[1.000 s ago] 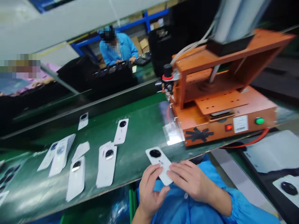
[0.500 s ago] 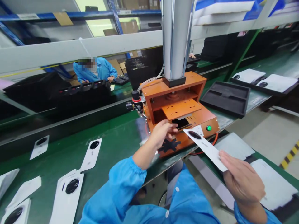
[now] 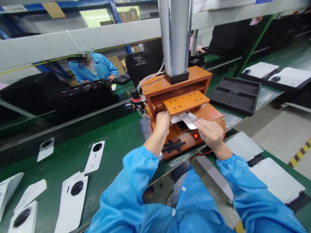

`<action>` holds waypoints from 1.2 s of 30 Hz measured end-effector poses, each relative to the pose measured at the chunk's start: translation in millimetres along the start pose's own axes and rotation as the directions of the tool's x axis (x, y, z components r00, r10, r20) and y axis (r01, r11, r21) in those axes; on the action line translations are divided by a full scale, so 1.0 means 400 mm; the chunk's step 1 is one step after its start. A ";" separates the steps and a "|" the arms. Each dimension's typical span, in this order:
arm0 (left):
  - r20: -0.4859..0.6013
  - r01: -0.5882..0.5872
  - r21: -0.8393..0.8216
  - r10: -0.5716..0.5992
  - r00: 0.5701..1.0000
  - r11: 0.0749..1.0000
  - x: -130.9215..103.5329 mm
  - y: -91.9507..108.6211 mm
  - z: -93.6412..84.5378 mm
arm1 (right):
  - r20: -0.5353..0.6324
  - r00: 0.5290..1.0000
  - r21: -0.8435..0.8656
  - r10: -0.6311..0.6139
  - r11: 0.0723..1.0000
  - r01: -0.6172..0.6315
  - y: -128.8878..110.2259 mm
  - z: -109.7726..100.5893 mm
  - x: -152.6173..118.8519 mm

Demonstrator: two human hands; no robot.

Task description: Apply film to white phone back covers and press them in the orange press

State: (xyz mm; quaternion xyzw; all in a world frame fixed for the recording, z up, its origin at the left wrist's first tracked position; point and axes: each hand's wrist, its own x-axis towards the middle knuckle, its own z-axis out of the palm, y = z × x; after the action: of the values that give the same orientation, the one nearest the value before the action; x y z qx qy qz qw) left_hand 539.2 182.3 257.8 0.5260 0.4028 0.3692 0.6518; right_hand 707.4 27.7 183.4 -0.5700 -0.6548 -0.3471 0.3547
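While both hands grip it, white cover (image 3: pixel 188 119), flat, under orange press (image 3: pixel 186 102)

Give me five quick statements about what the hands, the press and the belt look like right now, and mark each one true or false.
1. Both hands are at the mouth of the orange press. True.
2. The right hand touches a white phone cover under the press plate. True.
3. The left hand rests on the green belt. False: it is raised at the press opening.
4. The black tray right of the press is full of covers. False: its pockets look bare.
5. White covers lie on the belt at the left. True.
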 end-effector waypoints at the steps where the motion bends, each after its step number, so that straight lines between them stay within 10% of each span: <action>1: 0.034 -0.010 0.051 0.009 0.999 0.999 -0.048 -0.010 -0.036 | 0.009 1.000 0.020 -0.010 1.000 0.009 0.004 0.012 0.014; 6: 0.389 -0.205 0.452 0.015 0.921 0.868 -0.346 -0.120 -0.228 | 0.081 0.995 0.101 -0.063 0.993 0.054 0.000 0.005 0.063; 10: 0.507 -0.330 0.591 -0.020 0.862 0.736 -0.472 -0.230 -0.292 | 0.129 0.989 0.126 -0.077 0.990 0.061 0.002 0.020 0.077; 36: 0.494 -0.304 0.583 -0.032 0.869 0.753 -0.483 -0.343 -0.290 | 0.472 0.875 0.219 -0.113 0.976 0.008 0.062 0.055 0.142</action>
State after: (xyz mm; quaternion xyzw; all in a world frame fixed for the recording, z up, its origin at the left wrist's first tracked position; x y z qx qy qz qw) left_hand 363.3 28.6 135.4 0.8196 0.2917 0.1157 0.4794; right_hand 724.8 77.6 222.4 -0.5768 -0.7728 -0.1345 0.2281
